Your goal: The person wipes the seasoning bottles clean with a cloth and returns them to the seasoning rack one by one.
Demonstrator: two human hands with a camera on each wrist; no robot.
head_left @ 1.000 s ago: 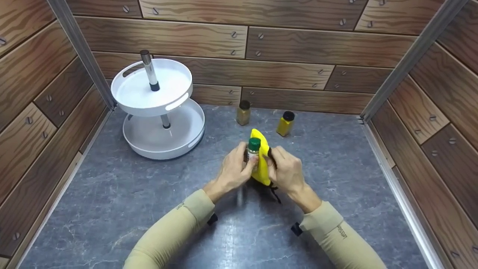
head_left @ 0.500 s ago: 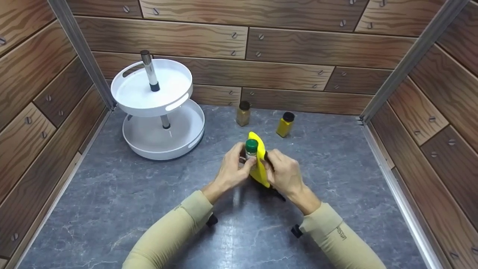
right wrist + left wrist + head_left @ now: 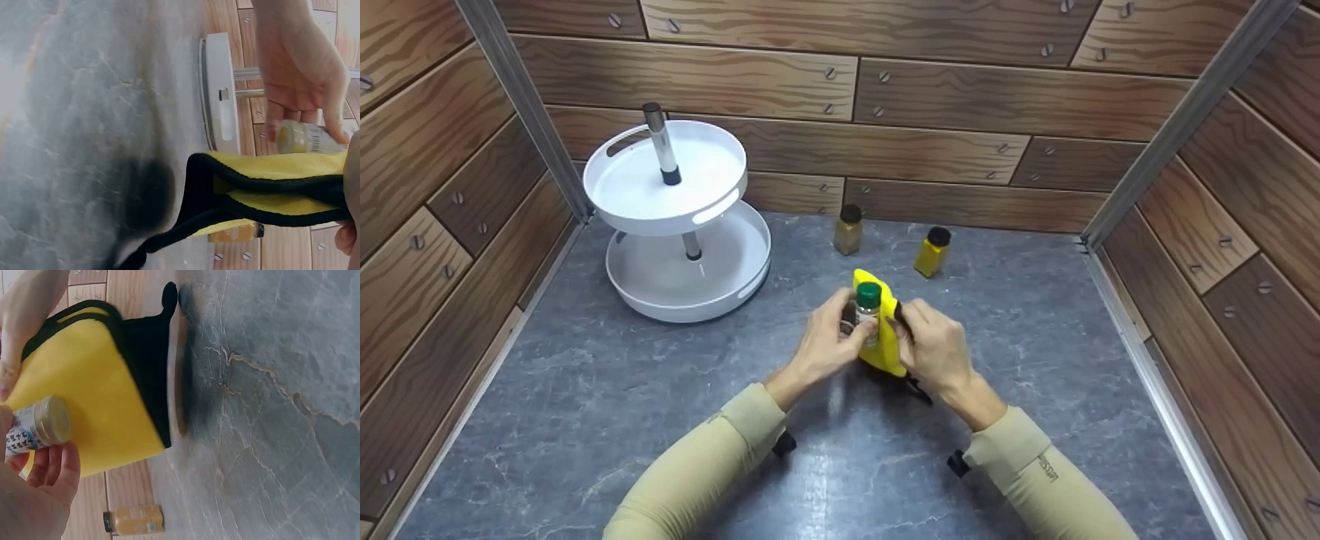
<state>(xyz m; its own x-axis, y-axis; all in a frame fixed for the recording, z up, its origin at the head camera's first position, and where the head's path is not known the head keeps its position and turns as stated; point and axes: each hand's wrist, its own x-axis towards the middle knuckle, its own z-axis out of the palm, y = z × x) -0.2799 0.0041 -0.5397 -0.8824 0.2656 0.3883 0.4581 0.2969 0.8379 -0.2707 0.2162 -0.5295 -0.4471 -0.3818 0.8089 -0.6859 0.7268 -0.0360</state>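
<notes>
Grey marbled tabletop (image 3: 1027, 330) spreads wide left and right to wood-patterned walls (image 3: 1020, 97), one white, round, two-tier tray stand (image 3: 701, 169) near its left rear corner. Raised over the middle, one small, clear, round jar with a green cap (image 3: 868, 296) points cap-up, long axis near vertical, pinched by the left hand (image 3: 826, 334) beside one yellow, black-edged cloth (image 3: 889, 352) that the right hand (image 3: 939, 341) grips. One brownish, dark-capped square jar (image 3: 847, 235) and one yellow, black-capped square jar (image 3: 931, 259) stand near the back edge.
</notes>
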